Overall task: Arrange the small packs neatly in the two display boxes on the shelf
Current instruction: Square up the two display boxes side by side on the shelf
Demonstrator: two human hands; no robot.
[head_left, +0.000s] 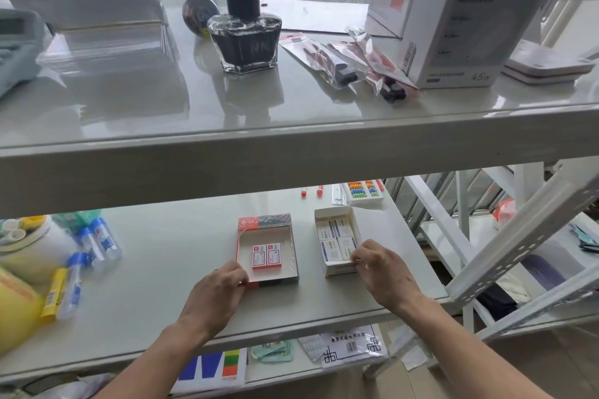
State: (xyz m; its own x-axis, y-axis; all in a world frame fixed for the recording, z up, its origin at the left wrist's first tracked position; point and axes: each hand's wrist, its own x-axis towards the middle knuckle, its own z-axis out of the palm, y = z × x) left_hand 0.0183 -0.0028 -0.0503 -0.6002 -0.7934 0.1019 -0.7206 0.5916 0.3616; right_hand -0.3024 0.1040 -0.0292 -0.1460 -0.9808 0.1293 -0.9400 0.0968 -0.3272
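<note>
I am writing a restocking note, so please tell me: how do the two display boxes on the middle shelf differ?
The red-edged box is wider and holds only two red-and-white packs, with bare floor around them; the white box is narrower and filled with white packs in two columns. The left hand rests at the red-edged box's near left corner, while the right hand pinches at the white box's near right corner. Both are open-topped and stand side by side on the same shelf.
</note>
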